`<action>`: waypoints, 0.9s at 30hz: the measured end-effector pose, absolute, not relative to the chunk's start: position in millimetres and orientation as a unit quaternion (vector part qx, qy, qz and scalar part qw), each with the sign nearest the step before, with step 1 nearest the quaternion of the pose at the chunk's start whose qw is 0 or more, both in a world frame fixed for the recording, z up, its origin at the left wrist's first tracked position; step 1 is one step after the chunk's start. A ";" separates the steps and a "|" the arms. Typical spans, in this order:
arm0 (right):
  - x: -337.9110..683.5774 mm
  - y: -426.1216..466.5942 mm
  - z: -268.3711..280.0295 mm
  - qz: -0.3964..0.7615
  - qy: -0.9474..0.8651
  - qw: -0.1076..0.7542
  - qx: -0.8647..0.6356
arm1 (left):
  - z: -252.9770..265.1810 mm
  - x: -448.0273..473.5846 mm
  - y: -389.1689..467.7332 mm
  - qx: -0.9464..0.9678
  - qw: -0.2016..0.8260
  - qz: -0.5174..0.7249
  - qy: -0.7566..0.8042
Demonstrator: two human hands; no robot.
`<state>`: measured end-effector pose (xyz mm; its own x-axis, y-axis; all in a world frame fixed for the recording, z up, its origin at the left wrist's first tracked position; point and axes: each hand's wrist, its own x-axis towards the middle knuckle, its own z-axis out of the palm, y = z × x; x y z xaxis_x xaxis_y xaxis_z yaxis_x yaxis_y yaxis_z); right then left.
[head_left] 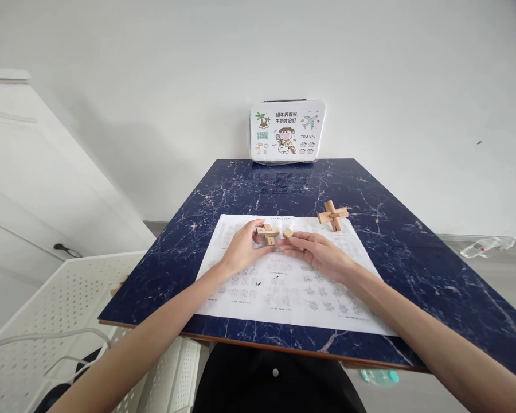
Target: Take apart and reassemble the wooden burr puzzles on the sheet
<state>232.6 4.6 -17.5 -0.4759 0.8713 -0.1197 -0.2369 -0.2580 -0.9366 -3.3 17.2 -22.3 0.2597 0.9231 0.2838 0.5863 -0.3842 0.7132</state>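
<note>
My left hand (243, 246) is closed around one side of a few interlocked wooden puzzle pieces (268, 232), held just over the printed sheet (241, 307). Close to their right, my right hand (312, 250) pinches a single wooden puzzle piece (288, 233), its pale square end showing. A narrow gap lies between this piece and the interlocked ones. Beyond my right hand, a cross-shaped wooden burr puzzle (333, 215) rests on the sheet's upper right corner. Small line diagrams of puzzles cover the sheet.
A white case with cartoon prints (288, 132) leans against the wall at the back of the blue marble-patterned table (189, 229). To the left stands a white perforated cart (38, 304) with a cable (69, 331). A plastic bottle (379, 376) lies below the table's front edge.
</note>
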 end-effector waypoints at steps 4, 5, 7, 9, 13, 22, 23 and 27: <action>233.0 1.8 -15.1 0.678 -0.517 0.376 -0.364 | -17.5 -4.8 14.2 0.753 0.242 0.381 0.479; 232.8 1.3 -14.7 0.661 -0.533 0.370 -0.377 | -15.7 -4.7 13.0 0.753 0.236 0.387 0.477; 232.5 0.5 -13.3 0.634 -0.558 0.361 -0.396 | -12.7 -4.1 10.7 0.755 0.220 0.397 0.473; 232.2 -0.4 -10.9 0.640 -0.553 0.359 -0.394 | -10.9 -3.3 9.1 0.757 0.203 0.408 0.467; 232.5 -3.1 -4.7 0.714 -0.501 0.358 -0.335 | -9.4 -2.6 7.5 0.759 0.177 0.432 0.454; 231.1 -3.1 -7.3 0.641 -0.596 0.314 -0.368 | -6.1 -3.3 7.1 0.782 0.107 0.446 0.423; 230.9 -2.8 -8.2 0.624 -0.608 0.310 -0.380 | -6.0 -3.4 7.2 0.784 0.101 0.447 0.418; 229.9 -3.0 -11.1 0.537 -0.664 0.298 -0.426 | -4.9 -3.8 7.1 0.790 0.084 0.453 0.404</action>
